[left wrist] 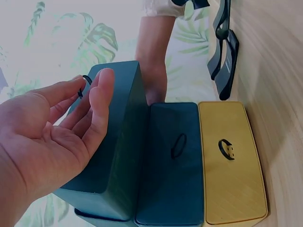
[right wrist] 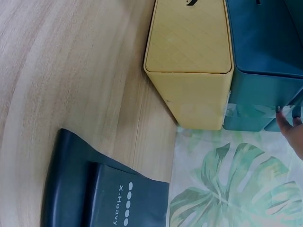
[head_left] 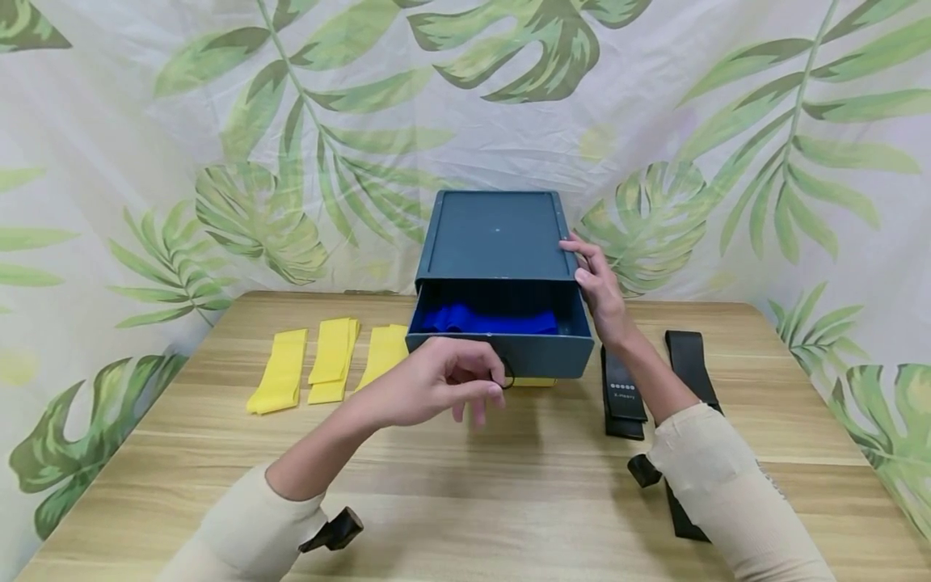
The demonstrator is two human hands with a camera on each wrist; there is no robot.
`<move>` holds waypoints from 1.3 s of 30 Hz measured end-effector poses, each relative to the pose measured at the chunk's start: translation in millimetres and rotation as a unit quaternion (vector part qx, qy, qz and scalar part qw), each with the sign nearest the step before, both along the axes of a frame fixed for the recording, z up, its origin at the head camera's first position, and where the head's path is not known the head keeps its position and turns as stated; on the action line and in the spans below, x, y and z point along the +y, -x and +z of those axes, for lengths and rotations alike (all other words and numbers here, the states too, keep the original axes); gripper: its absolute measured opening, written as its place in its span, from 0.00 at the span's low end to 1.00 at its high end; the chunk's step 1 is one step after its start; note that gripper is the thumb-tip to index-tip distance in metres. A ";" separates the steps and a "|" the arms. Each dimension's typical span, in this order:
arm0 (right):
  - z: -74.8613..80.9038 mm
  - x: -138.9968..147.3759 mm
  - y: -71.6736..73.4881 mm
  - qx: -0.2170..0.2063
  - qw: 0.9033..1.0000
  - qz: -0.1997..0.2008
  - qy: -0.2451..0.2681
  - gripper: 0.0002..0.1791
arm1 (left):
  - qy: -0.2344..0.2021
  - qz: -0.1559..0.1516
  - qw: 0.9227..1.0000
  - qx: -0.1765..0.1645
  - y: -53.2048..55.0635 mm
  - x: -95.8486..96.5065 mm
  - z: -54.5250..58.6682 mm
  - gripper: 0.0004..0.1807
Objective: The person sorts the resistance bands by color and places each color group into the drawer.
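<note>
A blue-green drawer cabinet (head_left: 497,234) stands at the back of the table, its top drawer (head_left: 545,356) pulled out. Blue flat bands (head_left: 502,322) lie inside that drawer. My left hand (head_left: 444,378) pinches the black loop pull (head_left: 511,373) on the drawer front, a finger hooked through it. In the left wrist view, a closed blue-green drawer (left wrist: 173,175) and a yellow drawer (left wrist: 232,184) sit below, each with its own black loop. My right hand (head_left: 604,295) rests against the cabinet's right side, fingertips at its top edge.
Several yellow folded bands (head_left: 278,372) lie on the table left of the cabinet. To its right are black folded bands (head_left: 624,396), one printed X-Heavy, and another black band (head_left: 687,364) partly under my right forearm. A leaf-patterned cloth (head_left: 327,121) hangs behind the table.
</note>
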State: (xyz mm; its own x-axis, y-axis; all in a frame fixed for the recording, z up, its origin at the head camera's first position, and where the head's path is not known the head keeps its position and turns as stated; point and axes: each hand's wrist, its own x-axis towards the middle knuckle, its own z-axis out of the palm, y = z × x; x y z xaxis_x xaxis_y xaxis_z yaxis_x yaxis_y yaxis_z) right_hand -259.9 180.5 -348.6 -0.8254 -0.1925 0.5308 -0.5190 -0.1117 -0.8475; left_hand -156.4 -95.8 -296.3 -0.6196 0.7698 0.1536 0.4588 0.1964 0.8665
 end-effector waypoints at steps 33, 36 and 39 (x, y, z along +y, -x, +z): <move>2.3 3.7 -1.1 -0.054 0.998 0.022 0.003 0.22 | -0.038 0.136 0.990 0.009 52.3 -4.6 -62.1 0.07; 3.1 4.1 -1.6 -0.054 0.998 0.021 0.001 0.22 | 0.037 0.111 0.992 0.046 52.1 -2.4 -70.7 0.09; 4.1 3.6 -2.2 -0.055 0.998 0.024 -0.002 0.22 | 0.054 0.082 0.994 0.042 52.0 -0.1 -75.9 0.09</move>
State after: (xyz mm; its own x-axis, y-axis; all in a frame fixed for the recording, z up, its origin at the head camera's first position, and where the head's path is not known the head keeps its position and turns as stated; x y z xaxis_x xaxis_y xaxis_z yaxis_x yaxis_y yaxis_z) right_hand -257.7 184.0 -344.6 -0.8681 -0.2349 0.4372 -0.4177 -0.1300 -0.8992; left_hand -208.4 -95.8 -372.2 -0.7269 0.6741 0.1315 0.4826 0.3651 0.7961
